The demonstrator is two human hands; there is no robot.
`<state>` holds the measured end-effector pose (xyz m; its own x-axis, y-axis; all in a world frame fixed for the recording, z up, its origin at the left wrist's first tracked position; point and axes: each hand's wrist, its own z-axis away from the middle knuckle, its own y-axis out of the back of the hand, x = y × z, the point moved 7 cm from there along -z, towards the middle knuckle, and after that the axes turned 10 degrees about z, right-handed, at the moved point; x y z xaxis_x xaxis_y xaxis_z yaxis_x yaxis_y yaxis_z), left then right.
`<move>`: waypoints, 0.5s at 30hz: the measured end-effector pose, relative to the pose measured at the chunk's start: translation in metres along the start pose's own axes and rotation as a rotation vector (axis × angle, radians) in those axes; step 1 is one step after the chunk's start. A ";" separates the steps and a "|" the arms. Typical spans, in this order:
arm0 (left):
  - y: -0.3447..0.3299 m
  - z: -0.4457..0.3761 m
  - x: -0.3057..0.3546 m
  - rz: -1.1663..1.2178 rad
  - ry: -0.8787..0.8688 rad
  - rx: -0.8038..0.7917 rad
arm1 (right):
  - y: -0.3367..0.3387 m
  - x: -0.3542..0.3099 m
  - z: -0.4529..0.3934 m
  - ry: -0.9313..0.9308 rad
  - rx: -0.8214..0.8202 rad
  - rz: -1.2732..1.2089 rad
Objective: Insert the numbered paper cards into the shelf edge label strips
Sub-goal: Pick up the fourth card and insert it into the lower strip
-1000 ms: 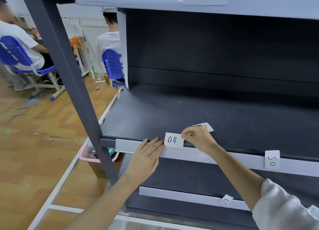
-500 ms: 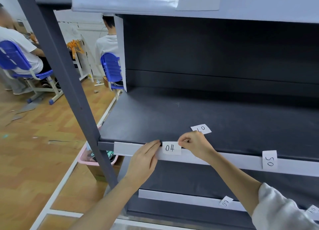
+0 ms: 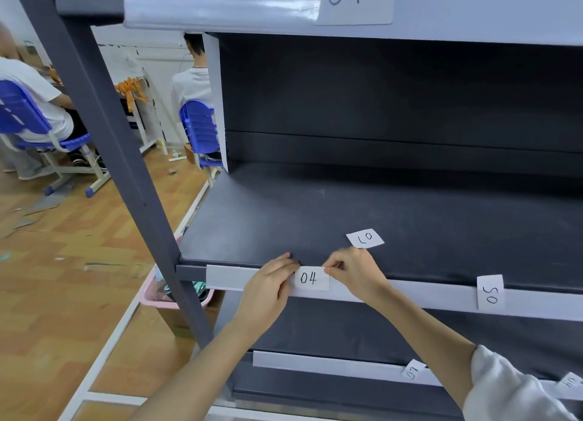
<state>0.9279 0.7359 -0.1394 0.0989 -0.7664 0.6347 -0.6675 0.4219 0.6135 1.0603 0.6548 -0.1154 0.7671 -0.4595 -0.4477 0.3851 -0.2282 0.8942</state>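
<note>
Two hands work at the grey shelf (image 3: pixel 410 231), along its middle label strip (image 3: pixel 230 277). Card 04 (image 3: pixel 311 278), which a second ago stood above the strip, now sits low in it, nearly seated. The left hand (image 3: pixel 268 286) presses beside its left edge; the right hand (image 3: pixel 356 272) pinches its top right corner. Card 05 (image 3: pixel 490 292) sticks up farther right; another card (image 3: pixel 365 238) waits on the shelf.

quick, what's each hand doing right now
Left hand: open, straight fingers pressing the label strip beside the 04 card.
Right hand: pinching the 04 card's top right corner.
</note>
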 end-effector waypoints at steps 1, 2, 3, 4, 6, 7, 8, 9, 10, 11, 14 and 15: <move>-0.001 0.001 -0.001 -0.008 0.013 -0.003 | -0.001 0.000 0.000 0.009 0.013 0.039; -0.001 0.002 -0.002 -0.013 0.025 0.000 | -0.001 0.000 0.001 0.013 0.024 0.063; -0.001 0.003 -0.002 -0.017 0.035 0.008 | -0.002 0.000 0.002 0.018 0.037 0.076; -0.001 0.004 -0.001 -0.021 0.040 0.017 | -0.002 0.000 0.003 0.024 0.053 0.090; -0.002 0.006 0.000 -0.030 0.049 0.022 | -0.003 -0.001 0.004 0.038 0.087 0.139; -0.002 0.006 -0.001 -0.035 0.053 0.019 | -0.003 -0.002 0.005 0.050 0.107 0.163; -0.003 0.007 -0.001 -0.040 0.054 0.016 | -0.004 -0.003 0.005 0.064 0.120 0.186; -0.003 0.007 -0.001 -0.047 0.052 0.015 | -0.005 -0.003 0.005 0.077 0.128 0.204; -0.003 0.007 -0.001 -0.054 0.049 0.012 | -0.005 -0.004 0.005 0.092 0.138 0.217; -0.003 0.006 0.000 -0.060 0.047 0.010 | -0.005 -0.005 0.005 0.106 0.144 0.225; -0.003 0.006 0.003 -0.078 0.039 0.000 | -0.004 -0.008 0.004 0.156 0.157 0.255; -0.003 0.005 0.004 -0.086 0.036 -0.006 | -0.004 -0.010 0.005 0.182 0.175 0.262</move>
<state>0.9263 0.7291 -0.1417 0.1820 -0.7820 0.5961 -0.6508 0.3586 0.6692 1.0491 0.6561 -0.1146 0.9131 -0.3650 -0.1818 0.0814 -0.2737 0.9584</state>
